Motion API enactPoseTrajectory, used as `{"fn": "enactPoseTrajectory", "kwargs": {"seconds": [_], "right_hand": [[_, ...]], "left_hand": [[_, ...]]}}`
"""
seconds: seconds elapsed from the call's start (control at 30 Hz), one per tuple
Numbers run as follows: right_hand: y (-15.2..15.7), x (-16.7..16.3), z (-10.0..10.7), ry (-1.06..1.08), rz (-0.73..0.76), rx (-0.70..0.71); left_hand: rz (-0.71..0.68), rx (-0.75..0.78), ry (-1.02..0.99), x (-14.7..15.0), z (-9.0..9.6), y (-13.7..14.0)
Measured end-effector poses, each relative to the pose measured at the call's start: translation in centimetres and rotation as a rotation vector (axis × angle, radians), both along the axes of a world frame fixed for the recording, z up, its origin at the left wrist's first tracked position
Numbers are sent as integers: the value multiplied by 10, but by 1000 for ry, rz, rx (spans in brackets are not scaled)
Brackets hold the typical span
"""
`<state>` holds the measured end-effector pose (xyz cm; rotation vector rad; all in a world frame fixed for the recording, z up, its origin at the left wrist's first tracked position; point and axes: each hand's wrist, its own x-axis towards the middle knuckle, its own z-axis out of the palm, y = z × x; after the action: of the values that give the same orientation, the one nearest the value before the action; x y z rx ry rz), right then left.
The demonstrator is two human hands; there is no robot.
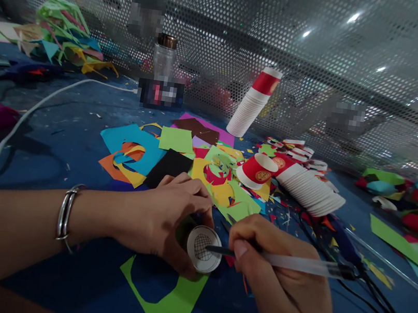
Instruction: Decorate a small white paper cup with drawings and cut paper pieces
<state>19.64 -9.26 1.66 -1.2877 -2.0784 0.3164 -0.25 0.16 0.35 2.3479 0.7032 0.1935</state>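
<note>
My left hand (pixel 172 219), a silver bracelet at its wrist, is closed around a small paper cup piece (pixel 211 268). The round white face of that piece is turned toward me and carries a dark hand-drawn grid. In my right hand (pixel 281 277) is a pen (pixel 291 263) with a clear barrel and dark front end. Its tip meets or hovers just over the grid; contact is hard to tell. Below my left hand lies a green paper sheet (pixel 187 305) with a rounded hole cut out.
Coloured paper scraps (pixel 135 145) cover the blue table's middle. Behind them are a red-and-white paper cup (pixel 257 171), a fallen cup stack (pixel 306 189) and a tilted cup stack (pixel 252 103). A glue gun (pixel 348 250) with cable lies right; a white cable (pixel 36 104) crosses left.
</note>
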Motion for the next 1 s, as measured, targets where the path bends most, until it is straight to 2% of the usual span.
{"fn": "enactPoseTrajectory", "kwargs": {"seconds": [1.0], "right_hand": [[0, -4, 0, 23, 105, -15]], "left_hand": [[-16, -10, 5, -2, 2, 0]]}}
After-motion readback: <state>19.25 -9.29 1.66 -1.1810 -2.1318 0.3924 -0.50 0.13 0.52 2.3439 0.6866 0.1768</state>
